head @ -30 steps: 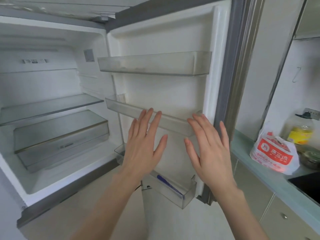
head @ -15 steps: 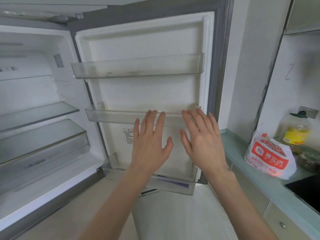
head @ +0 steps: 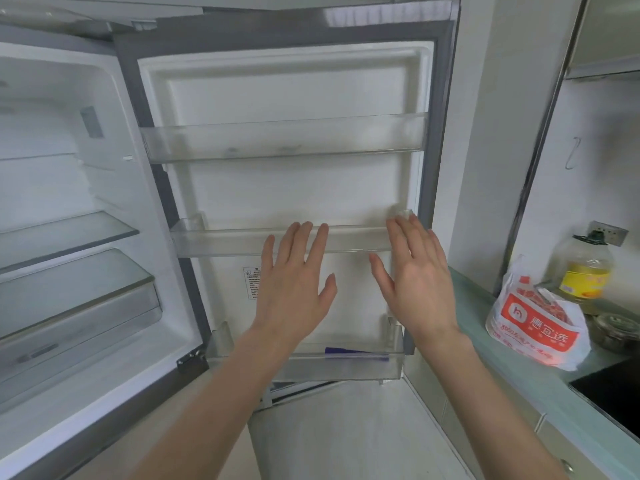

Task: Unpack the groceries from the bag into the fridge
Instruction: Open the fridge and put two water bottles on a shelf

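Note:
The fridge stands open, its white door (head: 287, 188) swung wide and facing me, with three clear door bins. My left hand (head: 294, 285) and my right hand (head: 419, 282) are held up flat in front of the middle door bin (head: 221, 239), fingers spread, holding nothing. The white and red grocery bag (head: 535, 323) sits on the counter to the right, well apart from both hands. The fridge interior (head: 69, 237) at left shows glass shelves and a drawer with nothing on them.
A bottle of yellow cooking oil (head: 585, 268) stands behind the bag, and a dark lidded bowl (head: 616, 330) sits beside it. A black cooktop (head: 616, 396) lies at the counter's near right. A purple item (head: 353, 351) lies in the bottom door bin.
The view has turned right, so the door now faces me squarely and the interior has slid left. Both hands stay raised and spread, a little farther apart.

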`<state>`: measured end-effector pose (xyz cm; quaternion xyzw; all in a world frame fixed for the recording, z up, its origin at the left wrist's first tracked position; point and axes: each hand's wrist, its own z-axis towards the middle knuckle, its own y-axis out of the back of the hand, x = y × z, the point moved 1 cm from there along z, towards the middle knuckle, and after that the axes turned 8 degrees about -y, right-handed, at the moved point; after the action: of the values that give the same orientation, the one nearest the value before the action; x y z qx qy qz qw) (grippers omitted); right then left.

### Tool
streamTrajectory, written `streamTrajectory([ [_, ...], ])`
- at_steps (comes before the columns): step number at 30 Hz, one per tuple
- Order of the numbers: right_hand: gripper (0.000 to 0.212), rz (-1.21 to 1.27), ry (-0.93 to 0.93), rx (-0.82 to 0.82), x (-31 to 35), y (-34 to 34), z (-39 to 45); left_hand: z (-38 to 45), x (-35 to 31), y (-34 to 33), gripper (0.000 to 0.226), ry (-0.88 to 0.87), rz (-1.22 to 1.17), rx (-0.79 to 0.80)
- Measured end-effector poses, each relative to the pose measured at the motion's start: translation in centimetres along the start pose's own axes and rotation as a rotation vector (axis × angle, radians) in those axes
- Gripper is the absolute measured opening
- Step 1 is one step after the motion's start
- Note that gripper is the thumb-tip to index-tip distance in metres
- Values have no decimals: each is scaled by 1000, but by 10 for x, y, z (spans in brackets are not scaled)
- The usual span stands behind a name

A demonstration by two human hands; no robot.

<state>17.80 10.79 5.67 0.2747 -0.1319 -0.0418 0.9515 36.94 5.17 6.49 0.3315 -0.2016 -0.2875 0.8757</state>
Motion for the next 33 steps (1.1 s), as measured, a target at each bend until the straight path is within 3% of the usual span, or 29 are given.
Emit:
streamTrajectory([
  [16, 73, -266, -98, 187, 6, -28, 0, 21, 29, -24, 70, -149, -179, -53],
  [23, 71, -268, -153, 181, 36, -9, -30, 14, 33, -24, 68, -188, -289, -103],
  [33, 58, -403, -367, 133, 26, 62, -122, -19, -8, -37, 49, -332, -687, -155],
])
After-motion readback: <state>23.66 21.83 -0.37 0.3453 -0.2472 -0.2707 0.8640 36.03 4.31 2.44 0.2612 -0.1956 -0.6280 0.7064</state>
